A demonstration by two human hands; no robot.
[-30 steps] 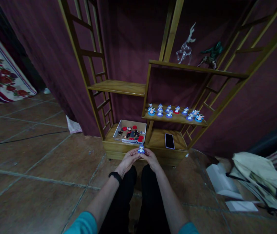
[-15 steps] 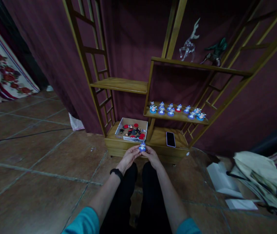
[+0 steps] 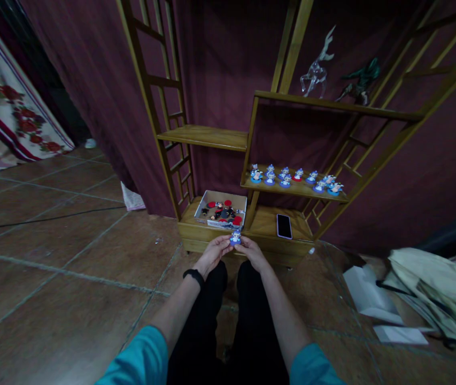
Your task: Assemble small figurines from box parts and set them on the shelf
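Between my two hands, in front of the low base shelf, is a small blue-and-white figurine (image 3: 235, 238) on a round purple-blue base. My left hand (image 3: 214, 253) grips it from the left, fingers closed at its edge. From the right, my right hand (image 3: 253, 252) pinches its other side. Just beyond them stands an open cardboard box (image 3: 202, 216) holding loose dark figurine pieces and red discs. Similar figurines (image 3: 285, 181) stand in rows on the small middle shelf (image 3: 298, 189); one of them has a red base.
A phone (image 3: 284, 226) lies on the base shelf, right of the box. A clear deer ornament (image 3: 315, 72) and a dark green statue (image 3: 361, 81) occupy the upper shelf. White boxes (image 3: 370, 295) and a cream cloth bag (image 3: 428, 278) lie on the floor at right. A cable (image 3: 51, 217) crosses the tiles at left.
The view has shifted a little, so the shelf unit appears slightly further right. Both hands still hold the figurine, which sits marginally higher in the picture.
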